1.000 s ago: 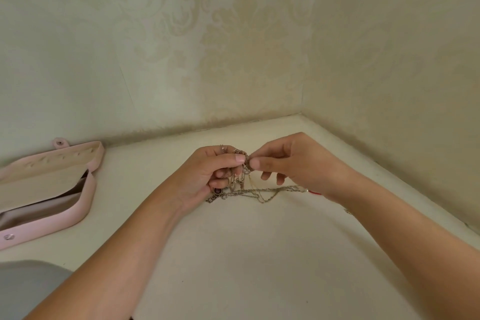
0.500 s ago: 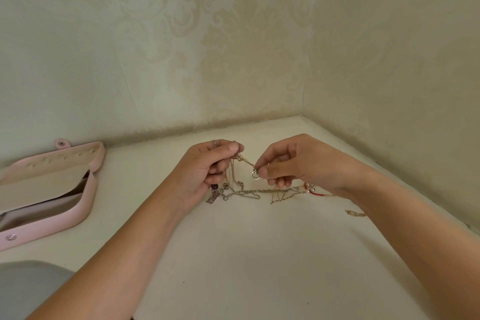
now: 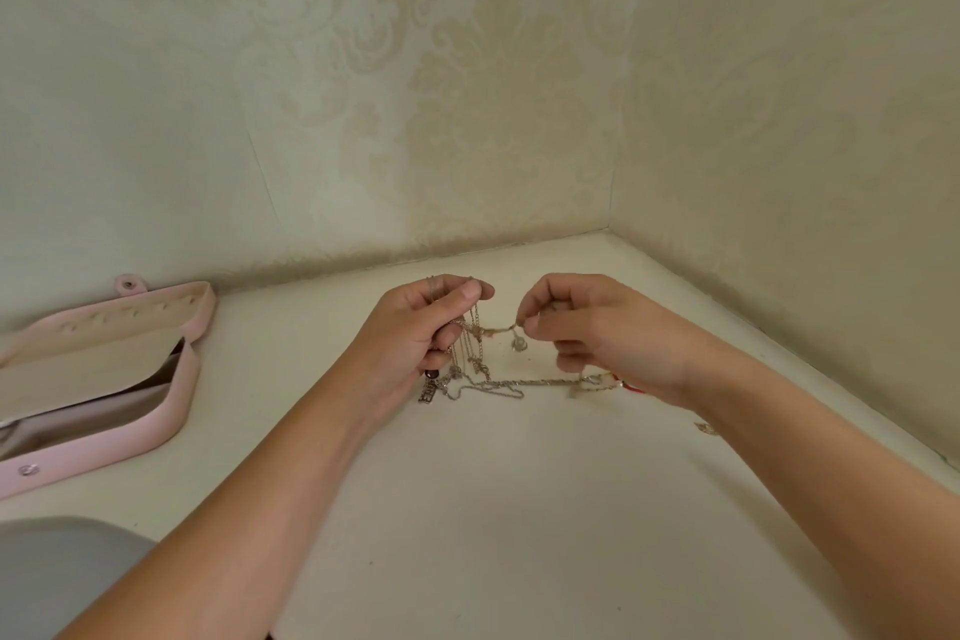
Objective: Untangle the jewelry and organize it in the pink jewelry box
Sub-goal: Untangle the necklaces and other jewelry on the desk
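1. Two bare hands are working over a cream table (image 3: 519, 509) near its far right corner, where two patterned walls (image 3: 467, 94) are meeting.
2. The left hand (image 3: 421, 333) is holding a bunch of thin chains (image 3: 470, 348); its fingers are curled closed around the upper ends and its thumb is pressing over them. The strands are too fine and overlapped to count.
3. The right hand (image 3: 587, 327) is pinching one chain link between thumb and forefinger, the other fingers curled in narrow below. One short stretch of chain is running taut between the two hands.
4. One small round pendant (image 3: 518, 343) is hanging just under the right hand's pinch.
5. The lower ends of the chains are lying on the table between the hands, with one rectangular tag charm (image 3: 426, 392) at their left end and one red piece (image 3: 631, 386) partly hidden under the right hand.
6. One small separate piece of jewelry (image 3: 706, 428) is lying beside the right forearm, toward the table's right edge.
7. One pink box (image 3: 171, 411) is lying open at the table's left edge, well apart from the chains.
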Demonstrator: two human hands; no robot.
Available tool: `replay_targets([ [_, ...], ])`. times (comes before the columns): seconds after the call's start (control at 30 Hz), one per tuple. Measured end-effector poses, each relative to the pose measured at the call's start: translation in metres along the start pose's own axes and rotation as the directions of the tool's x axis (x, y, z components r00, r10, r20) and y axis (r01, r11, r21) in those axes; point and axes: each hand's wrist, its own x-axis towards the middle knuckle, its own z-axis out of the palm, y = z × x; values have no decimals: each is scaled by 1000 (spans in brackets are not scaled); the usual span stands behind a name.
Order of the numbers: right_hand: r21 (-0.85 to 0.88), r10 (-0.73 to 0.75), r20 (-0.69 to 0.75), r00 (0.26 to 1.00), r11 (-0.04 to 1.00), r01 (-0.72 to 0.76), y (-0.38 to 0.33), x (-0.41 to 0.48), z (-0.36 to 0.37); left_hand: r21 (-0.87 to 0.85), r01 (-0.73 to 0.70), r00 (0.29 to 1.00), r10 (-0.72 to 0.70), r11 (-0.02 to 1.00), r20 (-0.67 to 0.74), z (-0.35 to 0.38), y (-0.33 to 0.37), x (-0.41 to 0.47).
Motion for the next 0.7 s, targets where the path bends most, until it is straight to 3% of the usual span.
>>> replay_targets([
  [0.1,-155,-84,-73,994,985,71,-5,-2,2,-29,7,1000,-7,1000,10,0,1,0],
  [0.23,-215,-122,-136,983,972,91,-7,-2,2,-35,18,999,-17,999,39,1,2,-1],
  [0.47,-130,-135,-115,984,984,120,-4,-4,-4,-19,83,984,-79,996,159,2,3,-5],
  [0.7,-124,-108,-149,983,988,89,2,0,-1,6,81,985,-81,997,151,2,2,-4],
])
